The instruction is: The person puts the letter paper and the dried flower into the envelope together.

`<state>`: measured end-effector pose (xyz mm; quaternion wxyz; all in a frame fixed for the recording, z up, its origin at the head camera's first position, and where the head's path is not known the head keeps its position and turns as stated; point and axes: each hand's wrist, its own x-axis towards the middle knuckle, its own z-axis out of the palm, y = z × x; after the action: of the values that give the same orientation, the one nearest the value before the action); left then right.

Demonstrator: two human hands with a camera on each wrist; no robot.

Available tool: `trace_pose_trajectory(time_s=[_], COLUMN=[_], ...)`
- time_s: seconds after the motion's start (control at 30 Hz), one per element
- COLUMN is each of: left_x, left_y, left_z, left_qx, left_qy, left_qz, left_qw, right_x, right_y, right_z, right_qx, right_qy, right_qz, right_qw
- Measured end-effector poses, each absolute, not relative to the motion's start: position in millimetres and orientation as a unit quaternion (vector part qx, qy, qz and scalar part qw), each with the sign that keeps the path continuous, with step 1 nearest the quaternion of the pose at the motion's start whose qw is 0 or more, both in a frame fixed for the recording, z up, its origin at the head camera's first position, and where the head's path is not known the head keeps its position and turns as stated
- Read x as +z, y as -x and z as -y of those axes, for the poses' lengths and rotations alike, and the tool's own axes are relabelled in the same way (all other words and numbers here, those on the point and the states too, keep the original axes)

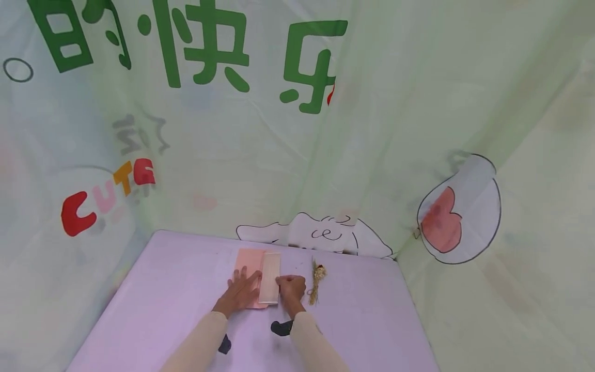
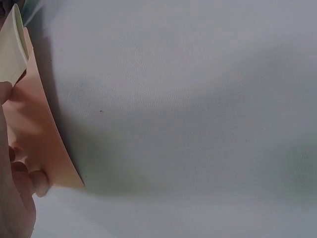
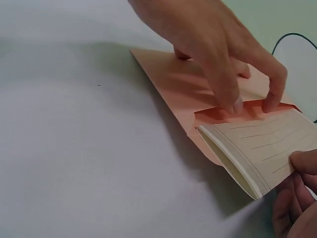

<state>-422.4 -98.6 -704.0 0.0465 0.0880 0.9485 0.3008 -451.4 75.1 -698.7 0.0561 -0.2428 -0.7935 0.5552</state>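
Observation:
A pink envelope [image 1: 248,257] lies on the table with its mouth toward the right. My left hand [image 1: 240,293] rests on it, fingers spread. In the right wrist view its thumb and a finger touch the envelope's opening [image 3: 218,115]. Between thumb and fingers, my right hand [image 1: 293,288] pinches the outer edge of a folded sheet of lined letter paper [image 1: 269,281]. The paper's inner edge overlaps the envelope's mouth, and its layers gape at the near end [image 3: 233,166]. Only part of the paper and envelope [image 2: 37,119] shows in the left wrist view.
A small bunch of dried flowers [image 1: 318,281] lies just right of my right hand. The table [image 1: 367,320] has a pale purple cover. Behind it and at both sides hang pale curtains [image 1: 372,155] with printed drawings and letters. Black wrist cameras [image 1: 281,328] sit under my forearms.

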Motion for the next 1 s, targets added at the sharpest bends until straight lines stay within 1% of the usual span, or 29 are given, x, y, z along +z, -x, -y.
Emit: trace_pose_trajectory(time_s=[0.1,0.23,0.37,0.53,0.6,0.7,0.77,0.83,1.0], left_x=[-704,-704,-703,-703,-703,-704,-705,-704,-702], left_y=[423,423,423,422,422,422,423,423,423], left_z=[99,100,102,103,103,102,102,102,104], left_qx=[0.303,0.300,0.294,0.302,0.301,0.301,0.295,0.298,0.307], left_qy=[-0.086,-0.089,-0.098,-0.097,-0.095,-0.095,-0.093,-0.091,-0.085], left_qz=[-0.947,-0.948,-0.949,-0.946,-0.947,-0.947,-0.949,-0.948,-0.945], left_qw=[0.058,0.057,0.051,0.062,0.063,0.056,0.055,0.058,0.077], right_x=[-702,-702,-699,-701,-717,-730,-731,-718,-708], right_y=[453,454,456,460,468,474,473,467,463], right_z=[-72,-66,-59,-55,-55,-52,-49,-42,-32], right_qx=[0.518,0.481,0.452,0.429,0.419,0.411,0.416,0.426,0.435], right_qy=[0.253,0.259,0.247,0.227,0.208,0.189,0.178,0.179,0.179], right_qz=[0.814,0.835,0.855,0.872,0.881,0.889,0.889,0.885,0.880], right_qw=[0.066,0.063,0.061,0.061,0.064,0.063,0.065,0.063,0.062])
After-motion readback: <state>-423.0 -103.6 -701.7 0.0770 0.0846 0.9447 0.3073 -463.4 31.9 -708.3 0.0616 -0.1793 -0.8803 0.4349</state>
